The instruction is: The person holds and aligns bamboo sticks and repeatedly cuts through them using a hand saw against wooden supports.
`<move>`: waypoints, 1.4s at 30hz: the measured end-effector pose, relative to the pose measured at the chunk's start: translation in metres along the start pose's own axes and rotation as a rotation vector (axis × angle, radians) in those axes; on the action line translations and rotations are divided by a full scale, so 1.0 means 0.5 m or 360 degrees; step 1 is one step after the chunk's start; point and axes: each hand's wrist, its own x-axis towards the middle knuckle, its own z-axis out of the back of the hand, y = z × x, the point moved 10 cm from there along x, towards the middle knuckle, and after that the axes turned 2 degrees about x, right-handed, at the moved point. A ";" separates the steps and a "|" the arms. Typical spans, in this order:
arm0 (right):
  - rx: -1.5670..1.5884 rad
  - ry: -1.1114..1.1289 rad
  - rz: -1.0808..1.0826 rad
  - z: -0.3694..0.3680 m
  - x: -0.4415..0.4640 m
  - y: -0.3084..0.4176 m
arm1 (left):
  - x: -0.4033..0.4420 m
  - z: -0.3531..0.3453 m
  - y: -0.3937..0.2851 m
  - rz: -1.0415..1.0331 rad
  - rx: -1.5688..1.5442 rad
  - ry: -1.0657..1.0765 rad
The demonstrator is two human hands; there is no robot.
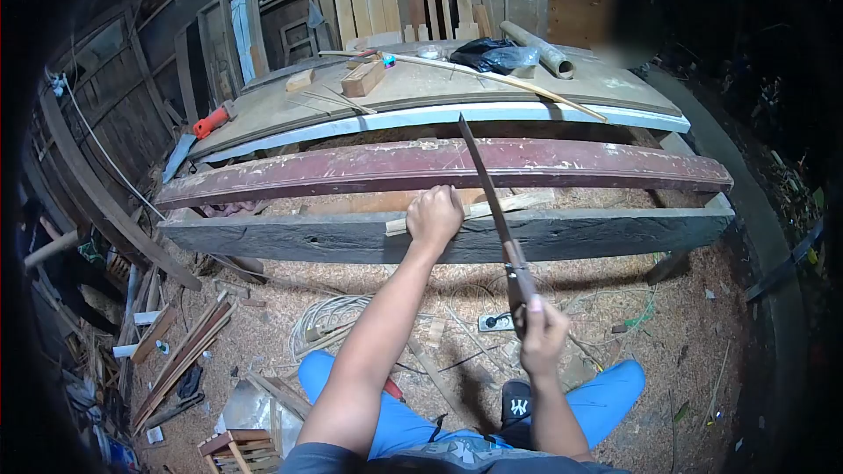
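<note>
My left hand [436, 215] is closed over a short, pale strip of wood [518, 204], pressing it on the dark beam [351, 239] in front of me. The strip's ends stick out on both sides of the fist. In my right hand [544, 340] is the brown handle of a handsaw [490, 191], its long, narrow blade angled up and away. The blade crosses the strip to the right of my left hand; whether it touches the wood I cannot tell. Behind the dark beam lies a worn, dark red beam [527, 161].
A workbench top [421, 86] farther back bears wood blocks [363, 79], a black plastic bag [485, 54], a tube [537, 51] and an orange-red tool [211, 121]. A coiled cable [329, 320] and a power strip [497, 323] lie on the sawdust-covered floor, near scrap wood [184, 355].
</note>
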 end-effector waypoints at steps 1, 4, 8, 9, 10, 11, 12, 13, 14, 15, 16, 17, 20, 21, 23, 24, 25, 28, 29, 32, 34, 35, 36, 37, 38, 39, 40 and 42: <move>-0.0038 -0.0011 -0.0003 -0.017 -0.006 -0.048 | -0.005 0.001 -0.001 0.0001 0.0002 0.0005; 0.0180 -0.0035 -0.0283 -0.049 -0.024 -0.167 | 0.001 0.000 0.007 0.0051 -0.0059 0.0057; -0.0012 -0.0016 -0.0135 -0.060 -0.023 -0.185 | 0.002 -0.010 0.018 0.0146 -0.0017 0.0137; -0.0040 -0.0003 -0.0137 -0.060 -0.026 -0.185 | -0.001 -0.010 0.016 0.0148 -0.0022 0.0154; -0.0051 -0.0015 -0.0135 -0.060 -0.027 -0.198 | -0.001 -0.011 0.016 0.0166 -0.0020 0.0176; -0.0063 -0.0021 -0.0139 -0.056 -0.034 -0.201 | 0.001 -0.011 0.015 0.0185 -0.0019 0.0192; -0.0106 -0.0021 -0.0096 -0.056 -0.038 -0.194 | 0.003 -0.019 0.020 0.0211 -0.0021 0.0226; -0.0141 -0.0018 -0.0047 -0.057 -0.040 -0.189 | 0.004 -0.021 0.017 0.0208 -0.0025 0.0219; -0.0190 0.0020 -0.0018 -0.054 -0.057 -0.197 | 0.006 -0.023 0.018 0.0223 -0.0030 0.0231; -0.0179 0.0025 -0.0007 -0.053 -0.070 -0.198 | 0.006 -0.021 0.023 0.0240 -0.0030 0.0242; -0.0165 0.0034 -0.0034 -0.052 -0.082 -0.194 | 0.006 -0.016 0.019 0.0218 -0.0001 0.0230; -0.0155 0.0043 -0.0066 -0.053 -0.087 -0.193 | 0.012 -0.011 0.024 0.0218 0.0009 0.0220; -0.0173 0.0007 -0.0078 -0.068 -0.034 -0.170 | 0.005 -0.017 0.014 0.0168 -0.0029 0.0241; -0.0161 0.0031 -0.0112 -0.073 -0.023 -0.172 | 0.004 -0.020 0.011 0.0157 -0.0033 0.0253; -0.0146 0.0049 -0.0175 -0.076 -0.021 -0.195 | 0.006 -0.015 0.017 0.0215 -0.0056 0.0206; -0.0093 0.0069 -0.0202 -0.075 -0.027 -0.198 | 0.004 -0.019 0.018 0.0218 -0.0078 0.0218; -0.0035 0.0094 -0.0226 -0.078 -0.033 -0.203 | 0.005 -0.018 0.021 0.0226 -0.0077 0.0203; -0.0002 0.0053 -0.0269 -0.085 -0.045 -0.203 | -0.005 -0.021 0.021 0.0202 0.0066 0.0226; -0.0035 0.0030 -0.0259 -0.089 -0.042 -0.192 | -0.002 -0.017 0.025 0.0196 0.0069 0.0214; -0.0159 -0.0020 -0.0178 -0.110 0.003 -0.167 | -0.002 -0.009 0.011 0.0139 -0.0052 0.0102; -0.0159 -0.0027 -0.0153 -0.107 0.004 -0.176 | -0.005 -0.016 0.012 0.0146 -0.0056 0.0128; -0.0171 -0.0027 -0.0145 -0.096 -0.002 -0.176 | 0.001 -0.018 0.013 0.0151 -0.0041 0.0133; -0.0126 -0.0024 -0.0172 -0.081 -0.020 -0.180 | 0.002 -0.019 0.016 0.0194 -0.0044 0.0168; -0.0074 -0.0017 -0.0198 -0.070 -0.041 -0.184 | 0.002 -0.012 0.016 0.0199 -0.0041 0.0159; -0.0220 -0.0033 -0.0166 -0.056 -0.063 -0.179 | 0.001 -0.015 0.018 0.0221 -0.0027 0.0224; -0.0226 -0.0017 -0.0149 -0.063 -0.056 -0.183 | 0.003 -0.020 0.019 0.0251 -0.0023 0.0285; -0.0211 -0.0043 -0.0116 -0.064 -0.055 -0.189 | 0.003 -0.016 0.018 0.0232 -0.0062 0.0277; -0.0197 -0.0022 -0.0165 -0.069 -0.049 -0.205 | -0.003 -0.024 0.017 0.0239 -0.0010 0.0310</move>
